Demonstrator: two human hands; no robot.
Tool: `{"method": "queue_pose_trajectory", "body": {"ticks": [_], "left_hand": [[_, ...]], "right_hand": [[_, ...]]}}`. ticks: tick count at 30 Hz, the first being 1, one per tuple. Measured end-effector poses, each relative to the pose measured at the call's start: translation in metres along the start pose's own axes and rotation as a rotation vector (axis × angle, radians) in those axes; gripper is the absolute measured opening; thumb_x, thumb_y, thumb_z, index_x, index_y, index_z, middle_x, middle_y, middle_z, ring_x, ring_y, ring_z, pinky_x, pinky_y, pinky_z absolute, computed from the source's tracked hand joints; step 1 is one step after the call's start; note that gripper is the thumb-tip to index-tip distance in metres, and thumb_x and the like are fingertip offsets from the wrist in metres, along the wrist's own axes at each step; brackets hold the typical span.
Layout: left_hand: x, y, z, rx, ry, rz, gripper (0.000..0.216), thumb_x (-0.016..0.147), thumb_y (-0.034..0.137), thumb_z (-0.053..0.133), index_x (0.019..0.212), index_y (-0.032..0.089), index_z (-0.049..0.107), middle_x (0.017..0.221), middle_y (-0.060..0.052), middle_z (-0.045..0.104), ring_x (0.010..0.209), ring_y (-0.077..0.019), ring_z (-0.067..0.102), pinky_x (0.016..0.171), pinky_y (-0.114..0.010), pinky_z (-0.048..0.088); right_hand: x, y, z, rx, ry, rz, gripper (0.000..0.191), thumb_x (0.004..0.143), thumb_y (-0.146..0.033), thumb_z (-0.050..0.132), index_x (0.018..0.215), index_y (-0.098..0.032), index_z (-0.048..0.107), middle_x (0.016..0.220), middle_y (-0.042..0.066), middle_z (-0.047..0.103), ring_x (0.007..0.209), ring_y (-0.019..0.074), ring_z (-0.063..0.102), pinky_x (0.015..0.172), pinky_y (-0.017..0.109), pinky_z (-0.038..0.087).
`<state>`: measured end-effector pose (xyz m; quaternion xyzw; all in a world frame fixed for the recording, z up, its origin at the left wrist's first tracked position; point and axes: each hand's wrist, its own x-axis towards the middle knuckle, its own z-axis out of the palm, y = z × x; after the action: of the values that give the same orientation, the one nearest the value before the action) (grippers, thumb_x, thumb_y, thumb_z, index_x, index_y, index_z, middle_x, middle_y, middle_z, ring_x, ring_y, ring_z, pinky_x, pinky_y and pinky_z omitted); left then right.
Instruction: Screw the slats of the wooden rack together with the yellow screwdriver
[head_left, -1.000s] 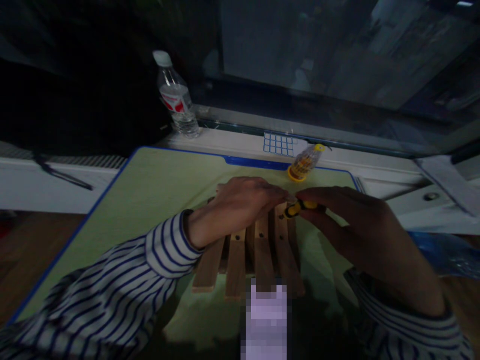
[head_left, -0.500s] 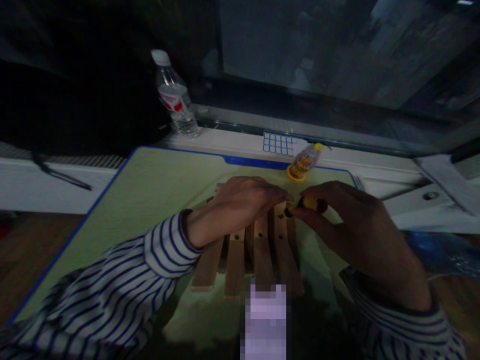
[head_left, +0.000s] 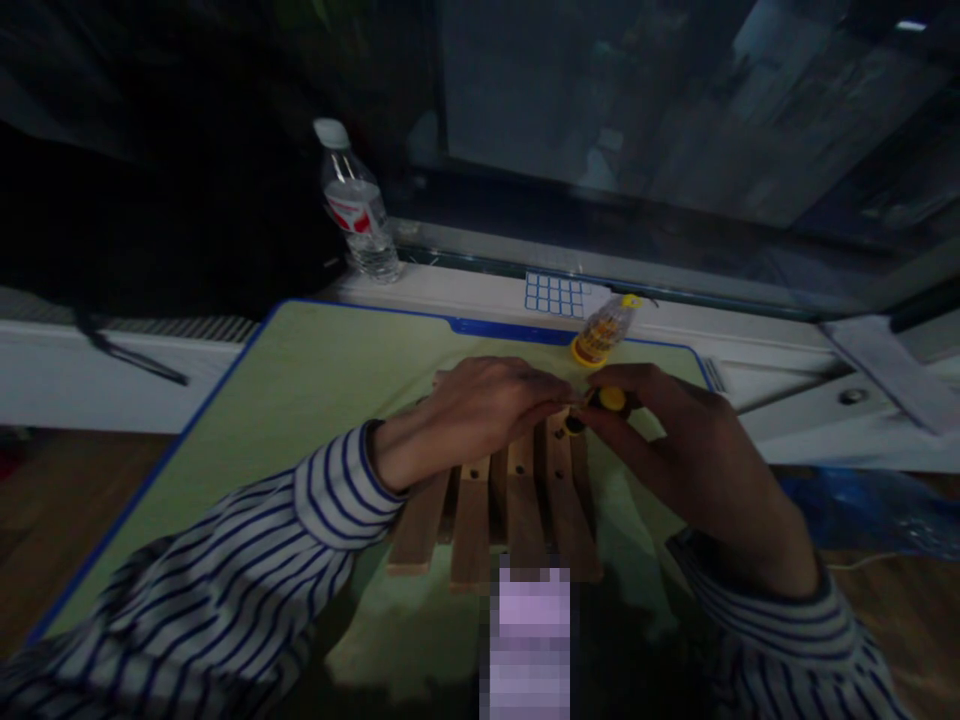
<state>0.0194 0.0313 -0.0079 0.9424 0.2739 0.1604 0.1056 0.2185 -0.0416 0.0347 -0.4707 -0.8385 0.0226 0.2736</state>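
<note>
My right hand (head_left: pixel 686 455) pinches a small screwdriver (head_left: pixel 609 399) with a yellow-and-black handle between thumb and fingers. It is over the right end of a wooden piece (head_left: pixel 527 510) made of several slats with dark screw holes. My left hand (head_left: pixel 480 410) reaches across the slats from the left, its fingers closed together and their tips meeting the tool near my right fingertips. Whatever lies between the left fingertips is hidden. The far part of the slats is covered by my left hand.
The slats lie on a pale green table (head_left: pixel 315 370) with a blue edge. Near its back edge is a clear container (head_left: pixel 600 335) with a yellow base and top. A water bottle (head_left: pixel 362 225) and a blue-grid sheet (head_left: pixel 553 294) are on the sill (head_left: pixel 465 285) by the window.
The yellow-and-black handle has turned a little in my right fingers, and my right hand has shifted slightly left. My left hand stays at the slats. The view has tilted slightly.
</note>
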Motion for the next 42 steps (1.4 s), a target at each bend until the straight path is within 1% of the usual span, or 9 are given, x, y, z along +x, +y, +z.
{"method": "queue_pose_trajectory", "body": {"ticks": [3,7,10,12,16,20,33,38,42], "left_hand": [[0.000,-0.001,0.001,0.006,0.015,0.024,0.033,0.099,0.032,0.037,0.123,0.023,0.059,0.109,-0.003,0.069,0.097,-0.0178,0.064,0.078,-0.028,0.046],[0.000,-0.001,0.002,0.025,0.021,0.035,0.030,0.099,0.030,0.038,0.118,0.023,0.061,0.106,-0.003,0.069,0.093,-0.0173,0.065,0.076,-0.028,0.046],[-0.001,0.000,0.001,0.045,0.023,0.028,0.028,0.098,0.030,0.040,0.112,0.023,0.064,0.101,-0.002,0.070,0.090,-0.0174,0.065,0.072,-0.027,0.045],[-0.001,0.000,0.002,0.042,0.024,0.022,0.029,0.098,0.031,0.040,0.112,0.024,0.064,0.100,-0.002,0.070,0.090,-0.0174,0.065,0.072,-0.028,0.045],[-0.001,-0.002,0.003,0.018,0.027,0.030,0.031,0.099,0.031,0.038,0.118,0.025,0.062,0.107,-0.002,0.069,0.095,-0.0170,0.064,0.077,-0.028,0.046],[-0.001,-0.002,0.002,-0.006,0.010,0.026,0.032,0.100,0.030,0.037,0.123,0.026,0.059,0.114,0.000,0.067,0.100,-0.0172,0.063,0.080,-0.028,0.046],[-0.002,-0.001,0.002,-0.032,0.008,0.008,0.032,0.099,0.032,0.038,0.123,0.028,0.059,0.113,-0.001,0.068,0.100,-0.0179,0.064,0.080,-0.028,0.046],[-0.001,0.001,-0.001,-0.034,0.015,0.000,0.031,0.098,0.033,0.040,0.120,0.025,0.061,0.110,-0.003,0.068,0.097,-0.0181,0.064,0.077,-0.028,0.046],[0.001,0.003,-0.006,-0.077,0.058,0.056,0.026,0.096,0.030,0.045,0.109,0.020,0.065,0.109,-0.005,0.068,0.103,-0.0196,0.061,0.089,-0.034,0.044]], "right_hand": [[0.001,0.001,0.000,0.008,-0.016,-0.027,0.022,0.090,-0.028,0.058,0.111,-0.022,0.059,0.104,0.006,0.072,0.091,0.0192,0.069,0.077,0.032,0.055],[-0.001,0.000,-0.007,0.025,-0.128,-0.042,0.034,0.092,-0.027,0.054,0.125,-0.021,0.055,0.118,0.008,0.068,0.106,0.0207,0.064,0.090,0.037,0.054],[-0.004,-0.001,-0.012,0.042,-0.184,-0.062,0.044,0.093,-0.020,0.051,0.136,-0.019,0.045,0.133,0.009,0.059,0.121,0.0186,0.055,0.102,0.036,0.047],[-0.006,0.000,-0.013,0.052,-0.192,-0.059,0.045,0.092,-0.017,0.050,0.137,-0.019,0.045,0.134,0.009,0.058,0.121,0.0164,0.055,0.104,0.033,0.045],[-0.007,0.003,-0.012,0.034,-0.154,-0.054,0.038,0.091,-0.018,0.053,0.129,-0.020,0.052,0.125,0.006,0.065,0.112,0.0140,0.060,0.098,0.028,0.048],[-0.005,0.002,-0.011,-0.006,-0.138,-0.055,0.031,0.090,-0.023,0.057,0.121,-0.022,0.056,0.115,0.004,0.069,0.105,0.0153,0.064,0.092,0.030,0.050],[-0.001,-0.006,-0.005,-0.096,-0.068,0.007,0.017,0.090,-0.033,0.057,0.100,-0.020,0.060,0.095,0.006,0.072,0.081,0.0193,0.069,0.068,0.031,0.053],[-0.001,-0.005,-0.003,-0.124,-0.038,0.011,0.022,0.090,-0.036,0.057,0.104,-0.019,0.059,0.094,0.007,0.073,0.077,0.0195,0.069,0.064,0.031,0.053],[-0.001,0.000,-0.001,-0.109,-0.001,-0.005,0.024,0.090,-0.033,0.057,0.110,-0.020,0.058,0.099,0.007,0.073,0.083,0.0203,0.070,0.069,0.032,0.055]]}}
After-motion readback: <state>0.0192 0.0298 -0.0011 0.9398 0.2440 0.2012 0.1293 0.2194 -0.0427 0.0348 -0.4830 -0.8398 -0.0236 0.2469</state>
